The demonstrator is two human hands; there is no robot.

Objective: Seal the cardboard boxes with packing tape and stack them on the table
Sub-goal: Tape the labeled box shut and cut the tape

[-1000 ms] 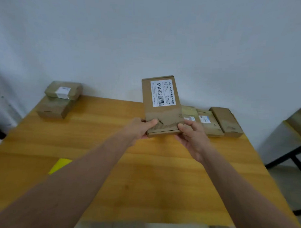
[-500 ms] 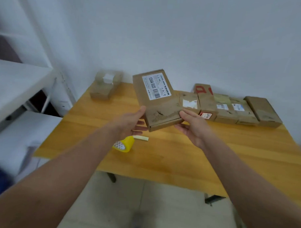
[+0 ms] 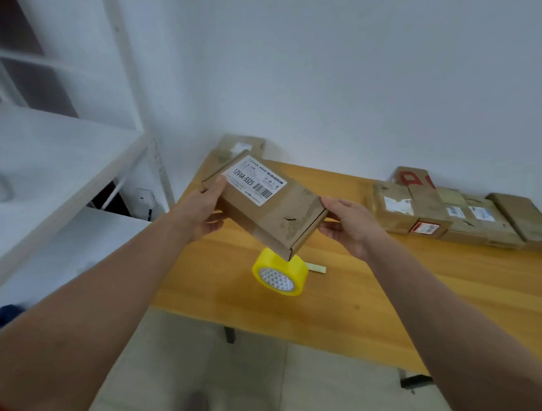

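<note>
I hold a flat cardboard box point(image 3: 263, 205) with a white barcode label in the air above the wooden table point(image 3: 444, 297). My left hand point(image 3: 202, 212) grips its left end, thumb on top. My right hand point(image 3: 349, 228) holds its right end between thumb and fingers. Below the box a yellow roll of packing tape point(image 3: 281, 275) lies on the table, with a loose end of tape point(image 3: 316, 268) beside it. Two stacked boxes point(image 3: 235, 147) sit at the far left corner, partly hidden by the held box.
A row of several cardboard boxes point(image 3: 454, 211) lines the back right of the table against the white wall. A white shelf unit point(image 3: 50, 167) stands to the left of the table. The table's near edge runs over a tiled floor.
The view has swung left and back from the table. The box has turned from nearly upright to lying flat and slanted, with my hands now at its two ends. The tape roll has come into view.
</note>
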